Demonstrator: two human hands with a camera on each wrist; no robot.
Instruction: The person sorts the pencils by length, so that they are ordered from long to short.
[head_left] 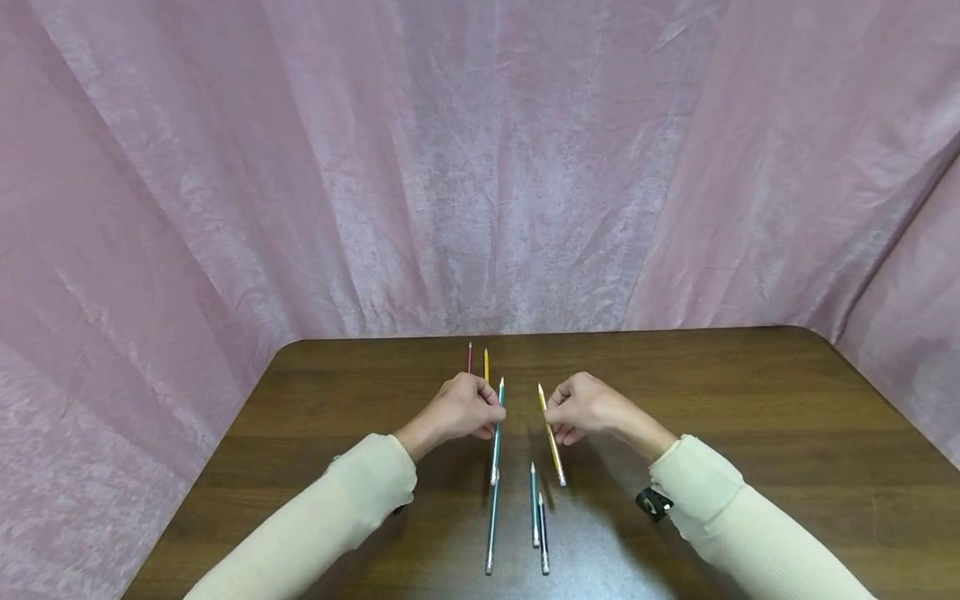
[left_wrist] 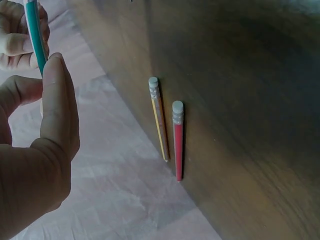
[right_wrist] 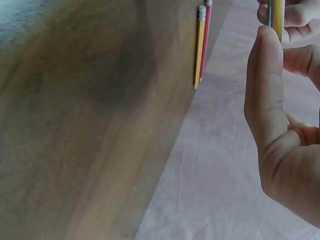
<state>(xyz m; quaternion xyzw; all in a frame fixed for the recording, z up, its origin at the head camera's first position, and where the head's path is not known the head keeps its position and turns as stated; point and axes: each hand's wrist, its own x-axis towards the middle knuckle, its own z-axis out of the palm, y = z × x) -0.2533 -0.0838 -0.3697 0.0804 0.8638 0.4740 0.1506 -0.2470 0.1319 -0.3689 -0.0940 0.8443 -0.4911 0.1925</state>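
Between thumb and fingers, my left hand [head_left: 465, 406] pinches a teal pencil [head_left: 498, 446], its tip pointing away and its eraser end toward me. To the right of it, my right hand [head_left: 588, 407] pinches a yellow pencil [head_left: 554, 454], held at a slight slant. Both pencils appear raised above the table. Beyond the left hand lie a red pencil [left_wrist: 178, 150] and an orange-yellow pencil [left_wrist: 159, 122], partly covered by that hand in the head view. Nearer to me rest another teal pencil [head_left: 492, 525], a shorter-looking teal pencil [head_left: 534, 504] and a dark blue pencil [head_left: 543, 537].
The brown wooden table [head_left: 750, 400] has rounded far corners. Pink curtains [head_left: 525, 167] hang behind it and at both sides. A small black device [head_left: 654, 503] sits at the right cuff.
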